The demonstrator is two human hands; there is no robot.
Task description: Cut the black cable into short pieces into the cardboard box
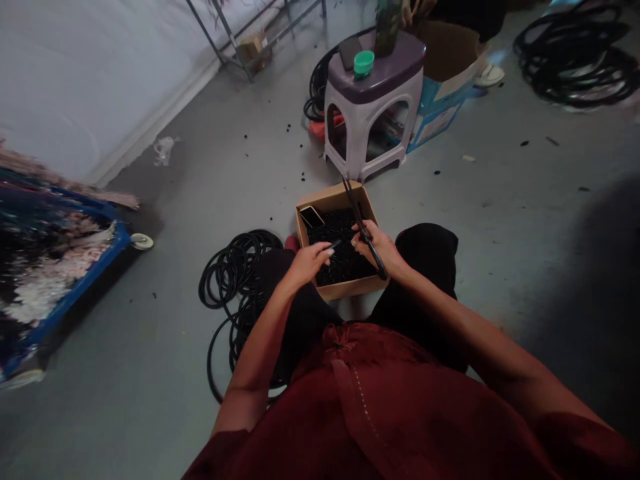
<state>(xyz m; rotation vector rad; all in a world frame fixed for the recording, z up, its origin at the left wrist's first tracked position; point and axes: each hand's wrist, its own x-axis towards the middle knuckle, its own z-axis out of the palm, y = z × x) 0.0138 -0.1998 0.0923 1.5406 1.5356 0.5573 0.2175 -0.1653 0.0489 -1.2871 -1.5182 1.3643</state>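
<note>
My left hand is closed in a pinch on a short black piece, which sticks out past the fingertips. In my right hand is a long, thin dark tool with narrow prongs at its far end; its exact kind is unclear. My right fingertips are bent close to the black piece, and I cannot tell if they touch it. Both hands are over an open cardboard box between my knees. Small black pieces fill the box, and a phone lies on them in the far left corner.
Coiled black tubing lies beside my left leg. A purple-topped stool stands beyond the box, bearing a green cup-like lid. A blue-framed cart is at left. Another coil lies far right, and another person's shoe shows behind.
</note>
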